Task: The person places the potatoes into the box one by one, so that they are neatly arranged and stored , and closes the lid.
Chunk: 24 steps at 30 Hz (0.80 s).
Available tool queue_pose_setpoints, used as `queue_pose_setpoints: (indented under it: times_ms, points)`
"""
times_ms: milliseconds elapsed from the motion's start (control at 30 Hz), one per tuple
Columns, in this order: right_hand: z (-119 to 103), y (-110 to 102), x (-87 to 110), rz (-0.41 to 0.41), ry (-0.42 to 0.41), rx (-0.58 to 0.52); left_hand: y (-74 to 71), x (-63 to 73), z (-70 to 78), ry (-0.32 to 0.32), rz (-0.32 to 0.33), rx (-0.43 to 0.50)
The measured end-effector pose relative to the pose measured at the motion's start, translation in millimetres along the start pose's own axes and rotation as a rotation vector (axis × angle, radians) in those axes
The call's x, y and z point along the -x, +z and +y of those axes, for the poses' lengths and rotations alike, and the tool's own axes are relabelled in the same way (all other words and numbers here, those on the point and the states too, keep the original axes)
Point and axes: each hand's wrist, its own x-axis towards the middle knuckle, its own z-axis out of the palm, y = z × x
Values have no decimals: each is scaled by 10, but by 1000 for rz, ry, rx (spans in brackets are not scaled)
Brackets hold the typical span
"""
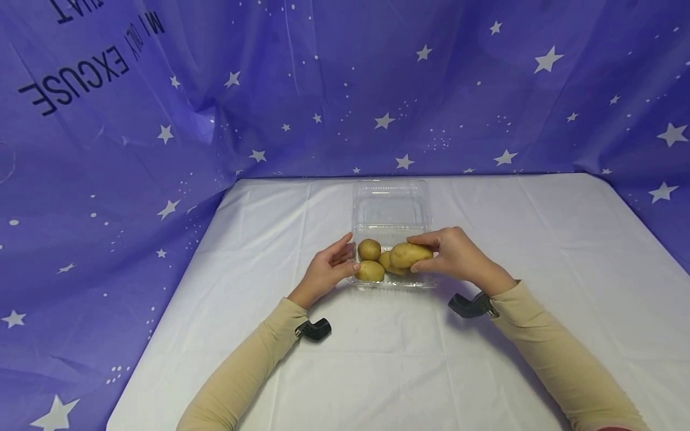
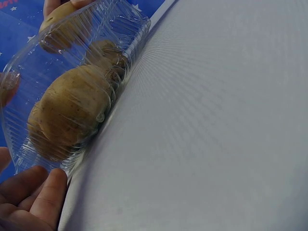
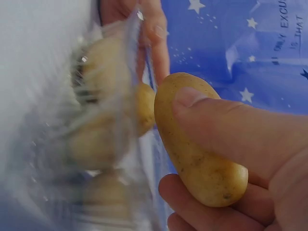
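Observation:
In the head view, my right hand (image 1: 455,254) pinches an oblong yellow potato (image 1: 408,255) between thumb and fingers, over the right half of a clear plastic clamshell container (image 1: 393,284). Several more potatoes lie in the container's base, among them a round one (image 1: 369,249) at the back left and another (image 1: 370,272) at the front left. My left hand (image 1: 327,269) holds the container's left end, thumb at the rim and fingers along the outside wall. The right wrist view shows the gripped potato (image 3: 202,154) close up, above the rim.
The container's hinged lid (image 1: 390,203) lies folded back, away from me. White cloth covers the table (image 1: 366,359). A purple curtain with stars (image 1: 377,90) hangs behind and to the left. Black wrist cameras (image 1: 314,330) jut from both sleeves.

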Motion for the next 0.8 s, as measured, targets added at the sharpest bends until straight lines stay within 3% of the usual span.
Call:
queue_pose_setpoints:
  times_ms: [367,800]
  points:
    - [-59,136,1,-15,-55,-1,-4,5,14,4,-6,0]
    - [-70,131,6,-70,-74,0,-5,8,12,2,-4,-22]
